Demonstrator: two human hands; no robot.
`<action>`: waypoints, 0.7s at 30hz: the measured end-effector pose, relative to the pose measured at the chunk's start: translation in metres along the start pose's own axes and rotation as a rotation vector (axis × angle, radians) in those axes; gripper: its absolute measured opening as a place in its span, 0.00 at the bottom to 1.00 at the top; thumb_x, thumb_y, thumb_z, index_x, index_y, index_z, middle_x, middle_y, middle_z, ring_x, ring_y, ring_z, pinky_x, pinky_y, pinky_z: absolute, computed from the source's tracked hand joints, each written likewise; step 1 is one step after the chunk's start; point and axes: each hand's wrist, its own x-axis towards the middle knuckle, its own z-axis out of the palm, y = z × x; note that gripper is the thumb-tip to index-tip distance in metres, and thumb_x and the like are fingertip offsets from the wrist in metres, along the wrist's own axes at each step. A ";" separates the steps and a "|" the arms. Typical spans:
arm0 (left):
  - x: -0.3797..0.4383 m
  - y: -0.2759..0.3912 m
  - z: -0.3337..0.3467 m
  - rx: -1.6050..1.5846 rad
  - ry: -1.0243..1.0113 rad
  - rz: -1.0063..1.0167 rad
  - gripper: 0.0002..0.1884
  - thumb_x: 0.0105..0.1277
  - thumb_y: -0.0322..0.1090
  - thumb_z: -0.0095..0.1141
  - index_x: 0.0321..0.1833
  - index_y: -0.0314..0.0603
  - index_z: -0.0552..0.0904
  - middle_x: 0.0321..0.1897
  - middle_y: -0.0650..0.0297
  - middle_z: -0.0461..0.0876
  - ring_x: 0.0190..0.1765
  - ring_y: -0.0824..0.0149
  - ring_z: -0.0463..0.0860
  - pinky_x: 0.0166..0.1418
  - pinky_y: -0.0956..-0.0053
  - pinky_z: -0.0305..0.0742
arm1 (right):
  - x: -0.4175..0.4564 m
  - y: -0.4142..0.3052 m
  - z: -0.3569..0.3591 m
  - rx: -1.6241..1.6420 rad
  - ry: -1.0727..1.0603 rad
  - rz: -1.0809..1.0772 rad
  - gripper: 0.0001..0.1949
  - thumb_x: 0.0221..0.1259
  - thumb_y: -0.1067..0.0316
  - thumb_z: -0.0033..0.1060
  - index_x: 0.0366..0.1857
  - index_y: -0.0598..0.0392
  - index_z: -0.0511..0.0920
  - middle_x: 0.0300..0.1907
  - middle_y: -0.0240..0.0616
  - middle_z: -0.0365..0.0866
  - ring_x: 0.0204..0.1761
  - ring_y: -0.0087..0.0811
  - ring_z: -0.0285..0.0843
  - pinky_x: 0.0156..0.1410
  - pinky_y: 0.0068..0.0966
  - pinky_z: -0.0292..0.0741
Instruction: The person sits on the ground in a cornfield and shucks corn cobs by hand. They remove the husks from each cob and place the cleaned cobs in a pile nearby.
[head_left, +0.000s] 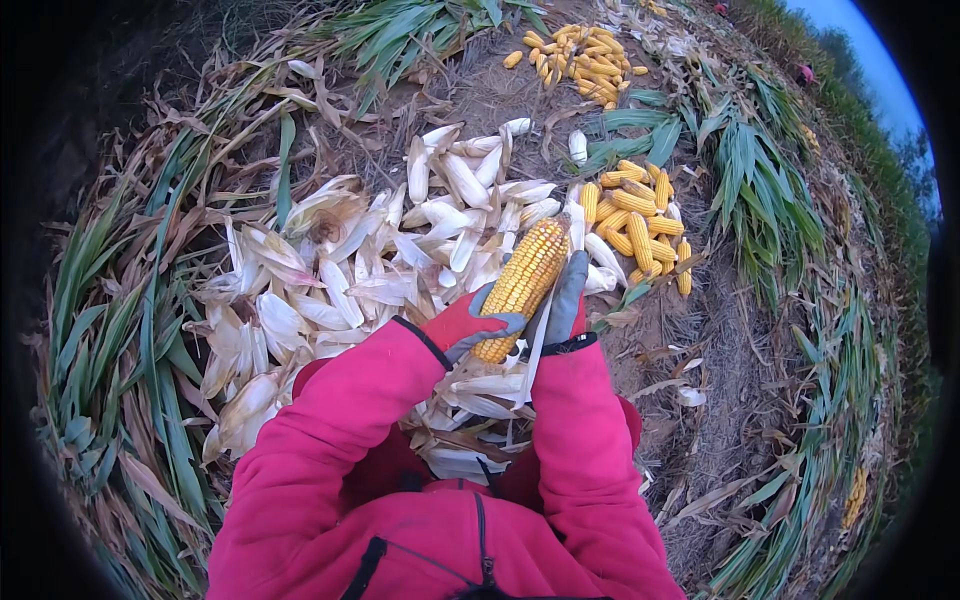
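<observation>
A bare yellow ear of corn (526, 279) lies in my gloved left hand (466, 322), tilted with its tip away from me. My gloved right hand (568, 300) is close against the ear's right side, closed on pale corn husk (576, 229). One long husk strip (538, 352) hangs down by the right wrist. The ear hides part of the right fingers. Under and beyond both hands spreads a heap of pale husks (341, 292), with some ears still wrapped among them.
Husked yellow ears form a pile (637, 217) just right of the husk heap. A second pile of ears (581, 60) lies farther off. Cut green corn stalks (765, 180) lie along the right, and more stalks (161, 337) along the left, on dry soil (720, 375).
</observation>
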 end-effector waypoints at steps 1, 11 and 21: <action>0.000 0.006 -0.001 -0.014 -0.014 0.009 0.37 0.55 0.35 0.66 0.67 0.37 0.64 0.52 0.63 0.76 0.52 0.72 0.76 0.57 0.74 0.72 | 0.010 0.010 -0.015 0.072 -0.038 -0.017 0.37 0.67 0.33 0.26 0.65 0.56 0.62 0.56 0.42 0.72 0.57 0.38 0.71 0.64 0.35 0.67; -0.004 0.008 -0.042 0.140 0.283 0.328 0.30 0.53 0.41 0.68 0.56 0.34 0.72 0.44 0.59 0.81 0.44 0.67 0.82 0.50 0.73 0.77 | -0.014 -0.015 0.013 -0.633 -0.187 0.385 0.29 0.58 0.59 0.65 0.60 0.61 0.67 0.46 0.40 0.79 0.36 0.25 0.79 0.39 0.20 0.75; -0.007 0.040 -0.083 -0.646 0.326 0.312 0.28 0.65 0.51 0.55 0.53 0.30 0.71 0.38 0.51 0.81 0.39 0.56 0.84 0.42 0.61 0.84 | -0.016 0.004 0.016 -0.207 -0.098 0.353 0.25 0.67 0.55 0.53 0.63 0.55 0.65 0.51 0.41 0.79 0.29 0.26 0.82 0.29 0.18 0.76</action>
